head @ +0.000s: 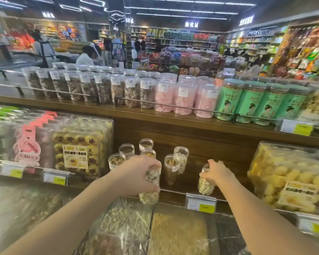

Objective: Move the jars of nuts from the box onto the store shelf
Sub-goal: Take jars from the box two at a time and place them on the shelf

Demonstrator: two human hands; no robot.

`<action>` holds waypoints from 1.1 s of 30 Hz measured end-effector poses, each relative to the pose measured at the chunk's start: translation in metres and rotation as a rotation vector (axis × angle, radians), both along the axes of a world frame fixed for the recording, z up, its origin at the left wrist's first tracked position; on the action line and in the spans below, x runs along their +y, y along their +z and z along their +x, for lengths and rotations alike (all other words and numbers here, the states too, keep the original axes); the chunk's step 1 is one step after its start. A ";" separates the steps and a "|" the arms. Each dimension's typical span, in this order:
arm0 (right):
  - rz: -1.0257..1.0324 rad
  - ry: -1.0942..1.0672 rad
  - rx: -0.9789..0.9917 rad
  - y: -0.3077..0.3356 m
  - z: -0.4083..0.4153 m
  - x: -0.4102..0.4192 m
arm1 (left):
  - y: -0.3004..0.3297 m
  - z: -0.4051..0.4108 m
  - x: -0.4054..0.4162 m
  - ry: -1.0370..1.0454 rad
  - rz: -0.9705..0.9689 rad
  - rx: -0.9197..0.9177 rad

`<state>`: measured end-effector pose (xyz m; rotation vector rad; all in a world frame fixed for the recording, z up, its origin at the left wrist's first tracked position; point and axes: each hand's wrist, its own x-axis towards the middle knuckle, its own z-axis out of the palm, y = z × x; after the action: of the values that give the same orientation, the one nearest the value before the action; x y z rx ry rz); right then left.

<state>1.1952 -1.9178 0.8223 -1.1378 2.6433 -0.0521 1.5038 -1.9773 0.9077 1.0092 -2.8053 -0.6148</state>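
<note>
My left hand grips a clear jar of nuts from above, at the front rail of the lower wooden shelf. My right hand holds the top of a second jar of pale nuts, further right on the same shelf. Several clear jars of nuts stand behind them on the shelf: one at the left, one behind it, one near the back and two in the middle. The box is not in view.
Boxed pastries fill the shelf to the left, a yellow snack pack to the right. Price tags clip to the rail. Bulk nut bins lie below. The upper shelf holds rows of jars. People stand far back.
</note>
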 end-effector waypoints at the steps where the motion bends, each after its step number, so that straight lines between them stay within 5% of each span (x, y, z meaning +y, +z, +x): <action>1: 0.010 0.007 0.011 0.003 -0.001 0.001 | -0.002 -0.009 0.000 -0.007 -0.001 -0.004; 17: -0.017 0.091 0.125 0.032 0.002 0.068 | -0.055 -0.194 -0.016 -0.188 -0.113 -0.206; 26: -0.035 0.075 0.124 0.044 -0.002 0.072 | -0.045 -0.183 -0.016 -0.201 -0.202 -0.156; 33: -0.084 0.154 0.063 0.054 0.027 0.070 | -0.023 -0.078 -0.018 0.010 -0.097 -0.132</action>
<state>1.2225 -1.8482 0.8764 -1.3890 2.6200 -0.1003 1.4256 -1.9955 0.8845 1.0817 -2.9089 -0.4202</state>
